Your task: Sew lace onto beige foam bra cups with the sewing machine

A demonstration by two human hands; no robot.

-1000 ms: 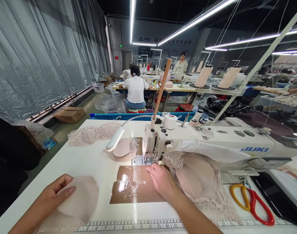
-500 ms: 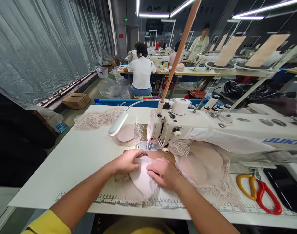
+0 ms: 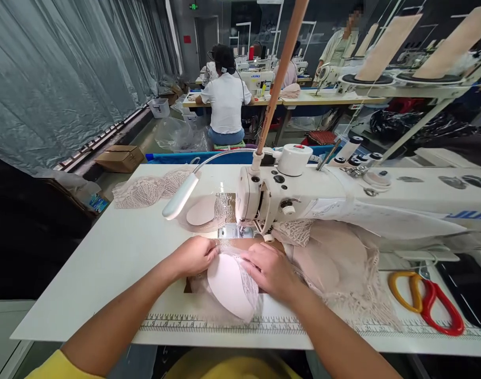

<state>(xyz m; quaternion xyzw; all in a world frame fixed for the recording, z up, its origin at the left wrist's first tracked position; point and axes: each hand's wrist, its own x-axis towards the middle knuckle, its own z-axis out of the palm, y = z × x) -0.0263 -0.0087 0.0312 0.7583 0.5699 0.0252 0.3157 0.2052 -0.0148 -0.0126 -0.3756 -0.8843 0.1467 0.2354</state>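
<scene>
In front of the sewing machine [image 3: 264,200] lies a pale pink lace bra cup piece [image 3: 229,287], its smooth oval pad facing up and lace along its right side. My left hand [image 3: 198,255] pinches the sheer top edge of the piece at its upper left, fingers closed. My right hand [image 3: 267,268] is closed on the lace at the upper right, fingertips pressed together on the edge. Both hands sit just below the metal needle plate [image 3: 234,231]. Behind the plate lies another lace cup piece [image 3: 203,213].
More lace pieces [image 3: 335,258] are heaped right of the needle. Scissors [image 3: 425,302] with orange and red handles and a dark phone [image 3: 465,289] lie farther right. A lamp [image 3: 180,196] arches over the table's left. A printed ruler [image 3: 224,325] runs along the front edge. A seated person [image 3: 226,102] works ahead.
My left hand has shifted left to the piece's upper corner, and the top edge is now spread between both hands. More of the pad shows. The camera view has tilted downward slightly.
</scene>
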